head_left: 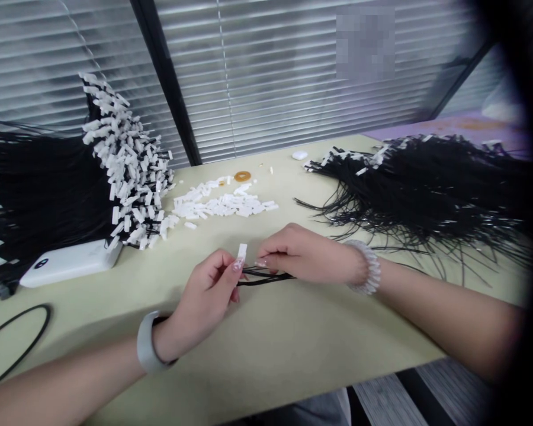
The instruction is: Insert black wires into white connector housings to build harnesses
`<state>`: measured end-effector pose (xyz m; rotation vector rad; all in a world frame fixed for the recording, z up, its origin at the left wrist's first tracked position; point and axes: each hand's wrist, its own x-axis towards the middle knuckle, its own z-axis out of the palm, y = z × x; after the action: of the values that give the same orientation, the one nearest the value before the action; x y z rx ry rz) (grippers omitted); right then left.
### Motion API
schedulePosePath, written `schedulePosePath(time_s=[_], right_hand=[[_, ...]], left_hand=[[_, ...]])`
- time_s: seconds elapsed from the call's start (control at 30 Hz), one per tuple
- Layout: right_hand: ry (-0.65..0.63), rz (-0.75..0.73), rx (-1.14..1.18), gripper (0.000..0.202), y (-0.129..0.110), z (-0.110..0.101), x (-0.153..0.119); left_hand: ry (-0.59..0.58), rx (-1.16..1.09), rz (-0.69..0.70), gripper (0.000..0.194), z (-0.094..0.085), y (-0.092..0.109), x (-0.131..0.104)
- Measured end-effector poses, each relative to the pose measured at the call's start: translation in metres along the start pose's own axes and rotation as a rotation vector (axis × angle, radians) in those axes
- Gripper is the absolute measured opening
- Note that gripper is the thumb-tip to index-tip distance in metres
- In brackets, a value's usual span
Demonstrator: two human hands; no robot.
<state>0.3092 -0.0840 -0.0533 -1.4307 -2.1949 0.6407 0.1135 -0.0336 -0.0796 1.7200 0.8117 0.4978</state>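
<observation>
My left hand [211,287] pinches a small white connector [242,251] upright between thumb and forefinger, near the middle of the table [293,349]. Several black wires [264,281] run from its fingers toward my right hand [291,254]. The right fingers are closed together over the wires, just right of the connector; what exactly their tips grip is too small to make out. Beyond both hands lies a loose pile of white connectors [226,204].
At the left, a big bundle of black wires [48,183] with white ends rises beside a white power bank [73,263]. A black cable [39,337] loops at the left edge. More black wires [435,189] spread at the right. An orange ring [242,176] lies behind the pile.
</observation>
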Motion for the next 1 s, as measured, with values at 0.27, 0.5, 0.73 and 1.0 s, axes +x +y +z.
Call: schedulePosePath(time_s=[0.27, 0.5, 0.73, 1.0], right_hand=[[0.179, -0.002, -0.397, 0.016, -0.009, 0.014, -0.003], [0.452, -0.031, -0.882, 0.016, -0.013, 0.004, -0.011], [0.834, 0.226, -0.063, 0.024, -0.004, -0.004, -0.013], [1.017, 0.207, 0.933, 0.015, 0.006, -0.016, -0.006]], left_hand=[[-0.012, -0.021, -0.090, 0.030, -0.003, 0.003, -0.001], [0.108, -0.262, -0.180, 0.030, -0.008, -0.005, -0.016], [0.085, -0.327, -0.129, 0.026, -0.009, -0.005, -0.018], [0.083, -0.356, -0.137, 0.024, -0.008, -0.006, -0.017]])
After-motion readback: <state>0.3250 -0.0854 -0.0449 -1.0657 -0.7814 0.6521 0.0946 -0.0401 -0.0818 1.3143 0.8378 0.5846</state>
